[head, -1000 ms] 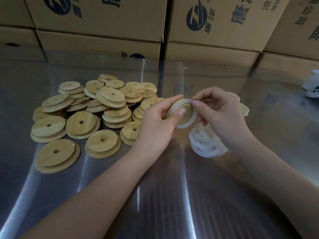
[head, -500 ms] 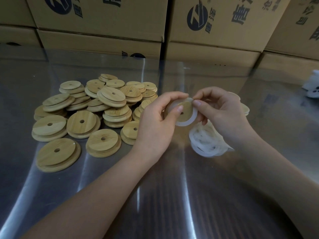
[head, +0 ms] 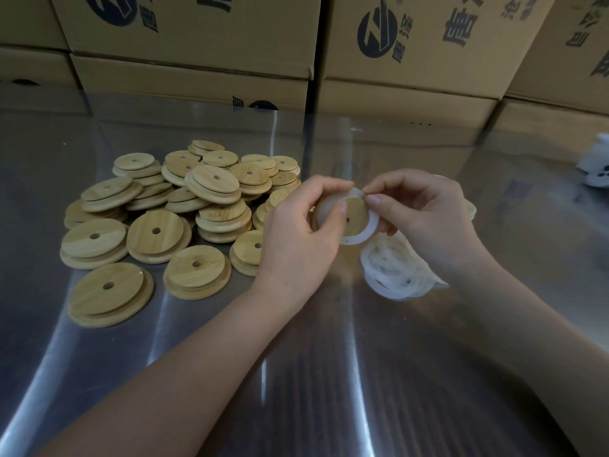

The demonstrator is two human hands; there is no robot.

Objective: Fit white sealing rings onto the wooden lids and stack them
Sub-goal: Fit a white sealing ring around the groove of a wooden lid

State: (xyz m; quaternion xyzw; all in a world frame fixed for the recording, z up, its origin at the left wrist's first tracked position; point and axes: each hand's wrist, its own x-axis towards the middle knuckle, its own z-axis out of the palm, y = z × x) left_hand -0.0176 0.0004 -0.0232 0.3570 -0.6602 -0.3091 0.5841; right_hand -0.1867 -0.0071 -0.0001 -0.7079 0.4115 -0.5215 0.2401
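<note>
Lid [head: 355, 211] and white ring [head: 371, 229] sit pinched between both hands, left [head: 298, 239] and right [head: 425, 216], fingers closed.

Above the steel table [head: 296, 374], the left hand [head: 296, 235] and right hand [head: 425, 219] hold one wooden lid [head: 354, 212] with a white ring [head: 370, 230] around it. Loose lids [head: 158, 212] lie at nine o'clock, spare rings [head: 392, 272] at five o'clock.

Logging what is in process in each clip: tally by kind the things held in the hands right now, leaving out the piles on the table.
wooden lid: 1, gripped by the left hand
white ring: 1, pinched by the right hand, lying around the lid
Total: 2
</note>
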